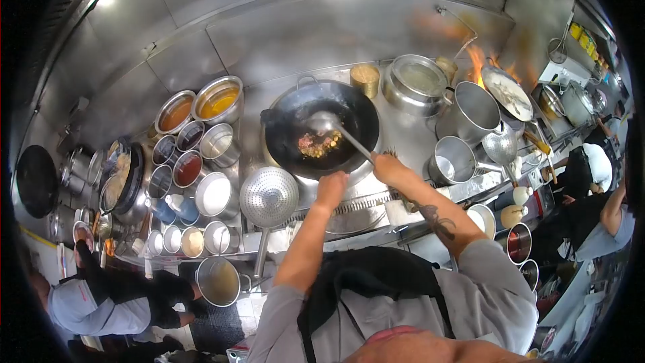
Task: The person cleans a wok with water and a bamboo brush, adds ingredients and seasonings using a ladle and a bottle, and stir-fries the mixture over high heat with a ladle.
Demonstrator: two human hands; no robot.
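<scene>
Wok sits on stove right in front of person, w/ small heap of chopped food, pink & yellow bits, at its bottom. R hand: fingers clamped on upper handle of ladle; ladle's bowl is inside wok, just beyond the food. L hand is at wok's near rim, fingers curled; can't tell if they grip it. Strainer w/ round holes lies L of L hand, its handle twd person. Farther L: metal tubs, incl. orange sauce tub & yellow sauce tub side by side. Just beyond wok, a bit R: brass-colored tub, then big pot. Far R: pan w/ whitish contents, flames beside it. Co-worker, gray shirt, is far L.
</scene>
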